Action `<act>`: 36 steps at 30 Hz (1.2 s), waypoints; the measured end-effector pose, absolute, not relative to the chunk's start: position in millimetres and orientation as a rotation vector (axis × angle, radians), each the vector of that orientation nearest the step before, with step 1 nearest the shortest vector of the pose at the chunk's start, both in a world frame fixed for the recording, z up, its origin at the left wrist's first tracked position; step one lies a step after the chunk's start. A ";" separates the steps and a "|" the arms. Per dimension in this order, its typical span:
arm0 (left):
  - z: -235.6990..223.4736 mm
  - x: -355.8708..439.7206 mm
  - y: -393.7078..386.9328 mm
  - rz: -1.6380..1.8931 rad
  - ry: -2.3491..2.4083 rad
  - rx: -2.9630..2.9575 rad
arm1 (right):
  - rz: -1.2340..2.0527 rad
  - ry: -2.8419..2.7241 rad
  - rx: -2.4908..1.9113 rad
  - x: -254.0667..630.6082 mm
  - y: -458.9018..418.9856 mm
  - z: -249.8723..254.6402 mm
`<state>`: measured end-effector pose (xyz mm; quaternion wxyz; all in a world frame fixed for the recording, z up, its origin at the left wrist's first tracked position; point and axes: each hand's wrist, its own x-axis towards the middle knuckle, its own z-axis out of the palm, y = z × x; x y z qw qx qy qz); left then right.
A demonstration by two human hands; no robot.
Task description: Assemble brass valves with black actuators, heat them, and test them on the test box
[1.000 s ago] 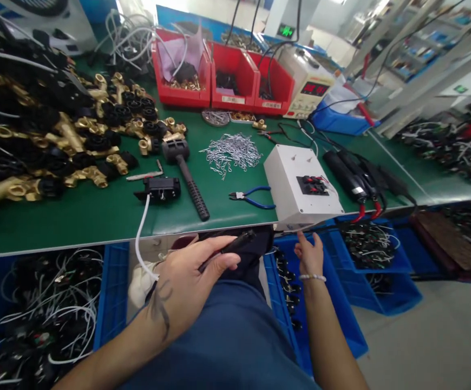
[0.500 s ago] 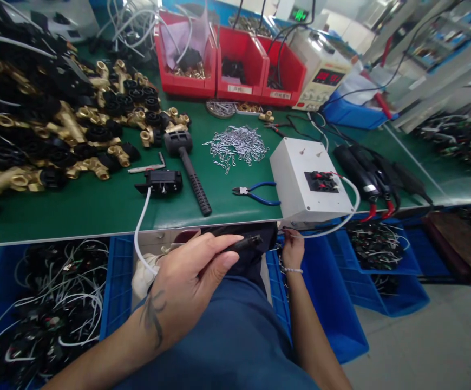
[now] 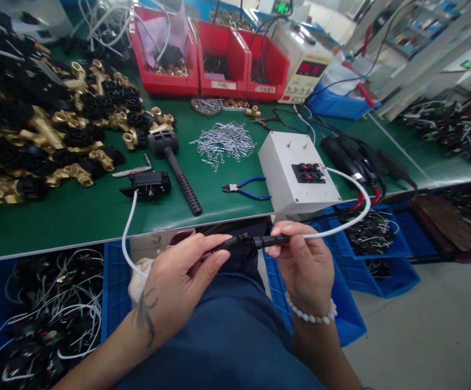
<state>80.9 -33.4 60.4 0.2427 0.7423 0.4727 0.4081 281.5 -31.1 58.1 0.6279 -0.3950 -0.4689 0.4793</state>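
My left hand (image 3: 187, 276) is closed on a black cable connector (image 3: 229, 244); a white cable runs from behind this hand up to a black module (image 3: 148, 184) on the bench. Between finger and thumb, my right hand (image 3: 304, 265) pinches a second black connector (image 3: 270, 241). Its white cable (image 3: 353, 216) loops up to the grey-white box (image 3: 296, 189) with a black terminal block on top. The two connector ends meet or nearly meet in front of my body; whether they are joined I cannot tell.
On the green bench (image 3: 211, 203) lie a black mallet (image 3: 182, 181), blue-handled cutters (image 3: 247, 191), a heap of metal clips (image 3: 227, 143) and brass fittings (image 3: 48, 130). Red bins (image 3: 170, 81) and a power supply (image 3: 304, 67) stand behind. Blue crates (image 3: 111, 287) flank my lap.
My right hand has come up from beside the bench edge, bringing the second connector against or close to the one in my left hand. The view has shifted slightly.
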 end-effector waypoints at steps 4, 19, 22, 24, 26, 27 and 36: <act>58.7 77.1 -32.6 1.106 1.308 2.062 | 1.150 -1.044 -0.844 277.6 -25.7 56.5; 57.3 78.9 -31.0 1.102 1.226 2.102 | 1.192 -1.092 -1.018 277.5 -25.7 61.3; 53.8 81.9 -33.3 1.143 1.259 2.099 | 1.172 -1.081 -1.038 275.6 -26.8 57.2; 50.9 82.7 -33.1 1.076 1.240 2.094 | 1.183 -1.064 -1.086 278.0 -27.3 49.9; 48.3 80.0 -29.5 0.905 1.201 2.109 | 1.286 -1.079 -1.208 285.9 -27.6 39.4; 47.2 76.5 -25.8 0.829 1.188 2.119 | 1.389 -1.121 -1.293 292.1 -27.7 33.9; 10.6 -3.9 54.7 1.163 2.061 1.773 | 1.439 -2.074 -1.494 353.1 7.3 82.7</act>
